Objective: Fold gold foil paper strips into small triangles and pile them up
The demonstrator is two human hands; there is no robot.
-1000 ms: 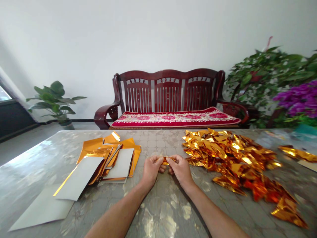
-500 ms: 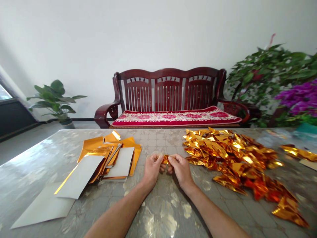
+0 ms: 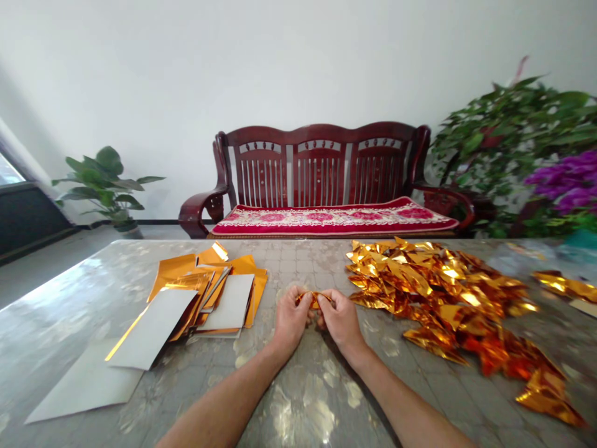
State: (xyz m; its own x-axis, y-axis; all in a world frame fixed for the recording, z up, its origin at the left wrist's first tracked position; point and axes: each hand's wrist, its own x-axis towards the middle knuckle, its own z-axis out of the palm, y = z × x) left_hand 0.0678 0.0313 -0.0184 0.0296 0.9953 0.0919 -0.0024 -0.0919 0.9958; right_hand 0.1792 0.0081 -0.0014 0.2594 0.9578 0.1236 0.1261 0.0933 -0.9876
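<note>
Close together over the table's middle, my left hand (image 3: 293, 314) and my right hand (image 3: 340, 316) both grip one small piece of gold foil paper (image 3: 315, 300). Thumbs press on it from above, and curled fingers hide most of its shape. Left of my hands lies a loose stack of gold foil sheets (image 3: 259, 298), some showing pale grey backs (image 3: 231, 303). To the right is a large heap of folded gold foil pieces (image 3: 420, 274) with pointed ends, several trailing toward the front right.
The patterned table (image 3: 196, 398) spans the foreground. A clear plastic bag (image 3: 522, 256) and another gold foil strip (image 3: 566, 286) lie at the far right. Beyond the table stands a dark red wooden bench (image 3: 317, 168), with a potted plant (image 3: 105, 186) to its left and leafy plants (image 3: 508, 137) to its right.
My thumbs have shifted on the gold foil piece, and less of it shows between my hands. Both hands stay in nearly the same place; the view has moved slightly.
</note>
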